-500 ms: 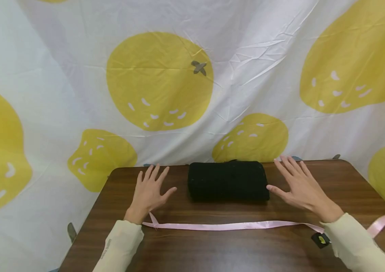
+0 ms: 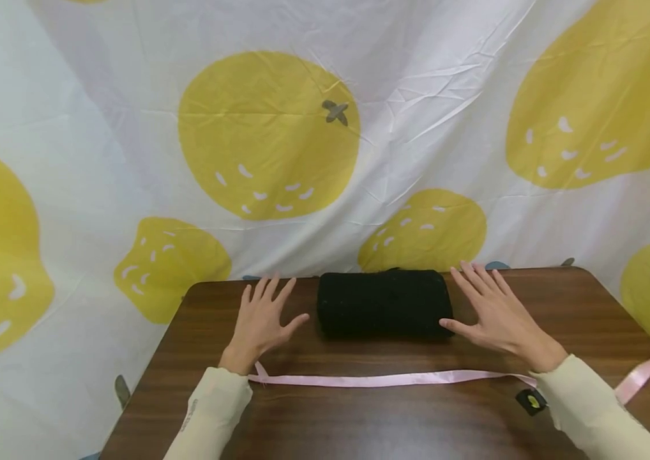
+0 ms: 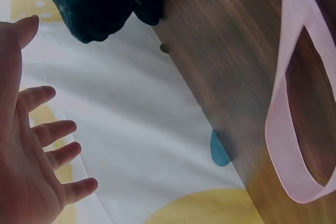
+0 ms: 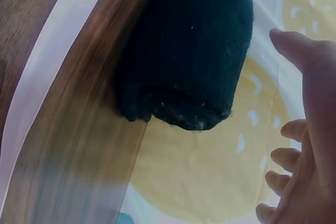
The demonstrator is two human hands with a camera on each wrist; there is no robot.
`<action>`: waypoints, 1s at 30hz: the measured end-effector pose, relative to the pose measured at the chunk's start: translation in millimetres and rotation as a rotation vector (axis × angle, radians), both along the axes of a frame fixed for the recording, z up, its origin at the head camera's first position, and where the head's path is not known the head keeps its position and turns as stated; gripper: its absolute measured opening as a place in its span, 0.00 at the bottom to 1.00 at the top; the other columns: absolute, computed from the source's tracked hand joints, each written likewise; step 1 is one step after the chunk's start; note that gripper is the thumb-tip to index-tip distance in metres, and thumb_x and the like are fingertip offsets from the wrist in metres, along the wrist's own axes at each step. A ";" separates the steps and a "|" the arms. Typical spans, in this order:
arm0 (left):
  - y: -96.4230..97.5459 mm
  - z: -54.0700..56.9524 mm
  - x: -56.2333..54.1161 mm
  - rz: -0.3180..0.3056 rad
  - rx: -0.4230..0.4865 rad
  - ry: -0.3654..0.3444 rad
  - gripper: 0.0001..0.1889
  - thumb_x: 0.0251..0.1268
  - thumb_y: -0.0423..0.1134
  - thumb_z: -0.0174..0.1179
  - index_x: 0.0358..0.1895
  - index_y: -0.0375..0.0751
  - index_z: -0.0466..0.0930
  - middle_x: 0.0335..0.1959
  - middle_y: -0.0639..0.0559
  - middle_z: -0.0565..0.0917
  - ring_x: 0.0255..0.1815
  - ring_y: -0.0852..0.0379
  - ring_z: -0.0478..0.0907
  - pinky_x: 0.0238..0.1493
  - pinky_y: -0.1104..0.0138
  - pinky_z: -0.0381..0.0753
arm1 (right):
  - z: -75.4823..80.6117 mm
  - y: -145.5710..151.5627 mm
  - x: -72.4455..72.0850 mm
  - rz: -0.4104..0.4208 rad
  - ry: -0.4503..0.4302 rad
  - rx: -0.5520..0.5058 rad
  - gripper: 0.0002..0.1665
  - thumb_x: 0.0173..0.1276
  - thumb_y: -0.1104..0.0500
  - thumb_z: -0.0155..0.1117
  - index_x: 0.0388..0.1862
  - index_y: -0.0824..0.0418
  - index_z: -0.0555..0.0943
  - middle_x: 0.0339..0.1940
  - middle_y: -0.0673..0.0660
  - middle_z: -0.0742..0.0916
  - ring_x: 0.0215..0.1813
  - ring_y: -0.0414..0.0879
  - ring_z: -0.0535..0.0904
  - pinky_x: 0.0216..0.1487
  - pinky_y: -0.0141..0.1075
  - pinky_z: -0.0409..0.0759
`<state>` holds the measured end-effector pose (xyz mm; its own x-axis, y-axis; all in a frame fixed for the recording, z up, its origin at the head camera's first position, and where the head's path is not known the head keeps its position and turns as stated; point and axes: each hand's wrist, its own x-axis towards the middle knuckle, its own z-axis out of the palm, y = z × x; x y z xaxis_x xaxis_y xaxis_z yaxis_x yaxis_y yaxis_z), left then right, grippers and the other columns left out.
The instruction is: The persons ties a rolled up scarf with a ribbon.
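Note:
A dark, rolled bundle of cloth (image 2: 382,303) lies lengthwise near the back of the brown wooden table, its spiral end (image 4: 184,111) visible in the right wrist view. My left hand (image 2: 262,326) is off its left end, fingers spread and thumb pointing toward it, with a gap between. Over at the other end, my right hand (image 2: 494,316) has its fingers spread too, and its thumb overlaps the roll's right edge in the head view. The right wrist view shows that thumb apart from the cloth. Neither hand holds anything.
A pink ribbon (image 2: 359,381) stretches across in front of the roll, between the wrists, and shows again right of the right sleeve. Beside the right cuff is a small black tag (image 2: 530,401) with a yellow-green mark. Behind the table (image 2: 371,428) hangs a white lemon-print curtain (image 2: 141,128).
My left hand has moved right and my right hand left, both nearer to the roll's ends. The black tag has shifted left along with the right cuff. The roll has stayed put.

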<state>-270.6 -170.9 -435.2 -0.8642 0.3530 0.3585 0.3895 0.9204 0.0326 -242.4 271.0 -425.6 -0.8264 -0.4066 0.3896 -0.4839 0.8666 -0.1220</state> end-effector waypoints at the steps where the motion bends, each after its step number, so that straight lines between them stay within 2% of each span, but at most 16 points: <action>1: 1.4 0.2 -0.3 -0.001 0.001 -0.001 0.41 0.64 0.67 0.55 0.76 0.52 0.61 0.75 0.40 0.64 0.76 0.39 0.58 0.71 0.38 0.53 | 0.2 -0.8 -0.3 0.006 0.004 0.004 0.59 0.63 0.32 0.64 0.80 0.60 0.52 0.79 0.66 0.59 0.80 0.62 0.49 0.79 0.52 0.34; 12: 18.4 3.5 -4.0 -0.041 -0.012 0.020 0.41 0.63 0.68 0.55 0.75 0.52 0.62 0.73 0.40 0.66 0.74 0.40 0.59 0.70 0.38 0.55 | 2.1 -10.1 -0.8 0.039 0.035 0.025 0.60 0.58 0.34 0.69 0.78 0.63 0.56 0.78 0.67 0.61 0.79 0.64 0.52 0.78 0.54 0.40; 21: 31.7 4.8 -6.7 -0.095 -0.003 0.037 0.42 0.62 0.68 0.57 0.75 0.51 0.63 0.72 0.39 0.67 0.73 0.39 0.61 0.69 0.37 0.57 | 1.9 -17.2 -3.9 0.066 0.031 0.035 0.61 0.57 0.34 0.71 0.79 0.62 0.55 0.78 0.68 0.61 0.78 0.66 0.52 0.78 0.54 0.40; 30: 49.2 7.0 -12.0 -0.110 -0.059 0.011 0.43 0.63 0.70 0.53 0.77 0.53 0.59 0.74 0.42 0.63 0.75 0.42 0.58 0.70 0.40 0.56 | 2.6 -26.3 -11.7 0.063 0.017 0.043 0.63 0.54 0.34 0.72 0.78 0.63 0.57 0.78 0.67 0.62 0.77 0.66 0.53 0.75 0.60 0.49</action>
